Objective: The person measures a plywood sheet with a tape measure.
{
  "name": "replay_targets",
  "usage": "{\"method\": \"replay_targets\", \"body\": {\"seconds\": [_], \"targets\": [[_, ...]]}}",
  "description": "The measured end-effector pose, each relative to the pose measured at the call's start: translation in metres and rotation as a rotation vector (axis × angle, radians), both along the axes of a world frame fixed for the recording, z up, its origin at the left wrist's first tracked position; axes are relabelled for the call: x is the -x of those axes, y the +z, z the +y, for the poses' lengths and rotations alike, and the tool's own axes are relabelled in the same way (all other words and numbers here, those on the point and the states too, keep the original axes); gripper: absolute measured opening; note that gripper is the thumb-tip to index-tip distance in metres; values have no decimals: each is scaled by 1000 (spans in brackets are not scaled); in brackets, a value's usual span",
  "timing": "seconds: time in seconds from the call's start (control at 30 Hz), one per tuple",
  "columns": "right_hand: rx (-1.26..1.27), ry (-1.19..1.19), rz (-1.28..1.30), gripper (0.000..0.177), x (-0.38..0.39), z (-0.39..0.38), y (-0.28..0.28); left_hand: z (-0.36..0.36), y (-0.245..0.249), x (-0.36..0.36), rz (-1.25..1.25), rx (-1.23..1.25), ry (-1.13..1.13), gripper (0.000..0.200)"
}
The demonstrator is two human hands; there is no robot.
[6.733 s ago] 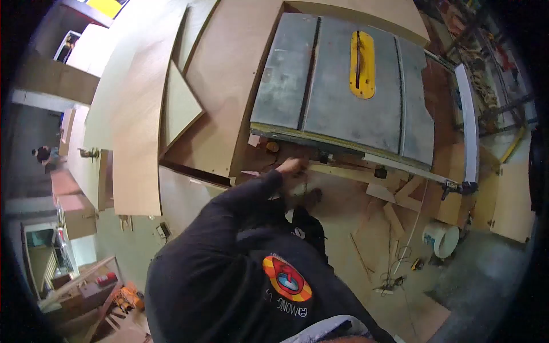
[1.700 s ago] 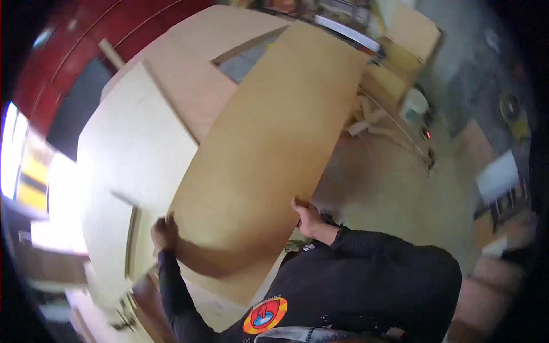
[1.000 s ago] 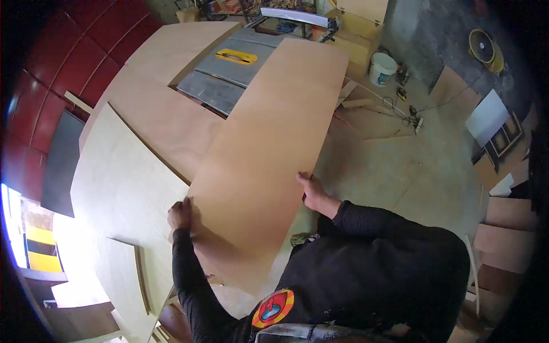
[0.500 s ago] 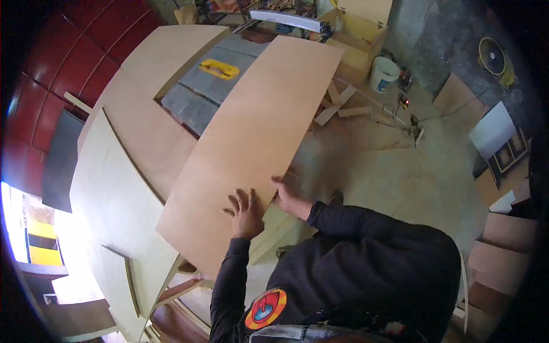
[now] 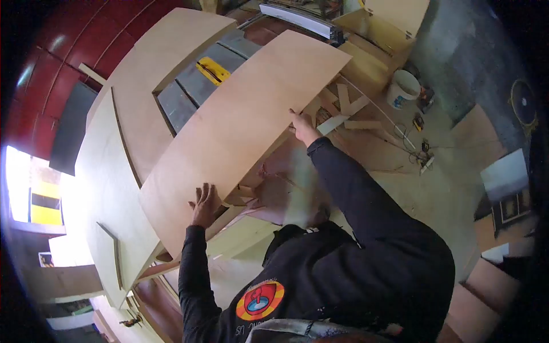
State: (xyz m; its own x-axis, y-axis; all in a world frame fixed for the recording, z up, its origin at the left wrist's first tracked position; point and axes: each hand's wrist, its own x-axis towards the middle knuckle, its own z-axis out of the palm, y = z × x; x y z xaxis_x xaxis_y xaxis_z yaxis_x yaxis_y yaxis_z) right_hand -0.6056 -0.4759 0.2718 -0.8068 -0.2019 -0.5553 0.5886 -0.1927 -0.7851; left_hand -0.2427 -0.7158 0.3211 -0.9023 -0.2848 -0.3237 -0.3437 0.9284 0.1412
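A long rectangular plywood panel (image 5: pixel 246 108) lies at an angle over the grey metal top of what looks like a table saw (image 5: pixel 186 103). At its near right edge, my right hand (image 5: pixel 303 127) grips the panel, thumb on top and the other fingers hidden below. Closer to my body, my left hand (image 5: pixel 205 204) rests on the panel by the same edge, fingers spread. A yellow insert (image 5: pixel 213 71) shows in the grey top, just beyond the panel's far side.
Large plywood sheets (image 5: pixel 134 86) and a pale board (image 5: pixel 94 188) spread out on the left. Wood offcuts (image 5: pixel 343 106), a white bucket (image 5: pixel 404 88) and cords are on the floor at right. An open wooden box (image 5: pixel 372 43) stands at the back; more boards lean at far right.
My right hand has moved farther along the panel's edge, away from my body. My left hand sits nearer the panel's close end. The camera view has shifted too.
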Motion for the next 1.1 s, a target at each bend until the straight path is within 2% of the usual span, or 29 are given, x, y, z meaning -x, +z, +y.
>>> {"method": "replay_targets", "body": {"seconds": [0.03,0.2,0.23,0.33,0.43,0.5,0.6,0.73,0.8,0.83,0.93,1.0,1.1], "targets": [[79,33,-17,24,10,-1,-15,2,-2,6,16,12,7,76],[29,170,-10,27,46,14,-38,12,-7,25,42,44,99,77],[55,230,-24,28,47,20,-28,17,0,26,91,28,122,77],[96,322,-59,29,61,26,-47,26,5,33,81,12,211,78],[91,335,-151,30,70,37,-43,-1,-22,28,90,38,226,86],[136,396,-188,29,61,42,-41,7,-9,39,74,3,260,93],[124,369,-184,29,52,51,-26,-18,-34,38,6,79,224,96],[104,349,-266,29,55,48,-30,2,-7,68,-73,28,296,92],[148,338,-248,28,58,47,-45,27,-2,93,-94,35,417,91],[144,312,-222,25,58,48,-32,32,-18,101,-37,54,350,94],[198,306,-251,23,63,48,-43,74,-40,154,-18,90,316,93],[214,317,-280,22,65,49,-35,99,-52,184,158,216,101,92],[223,323,-296,22,65,49,-33,117,-45,228,165,173,100,90]]}}
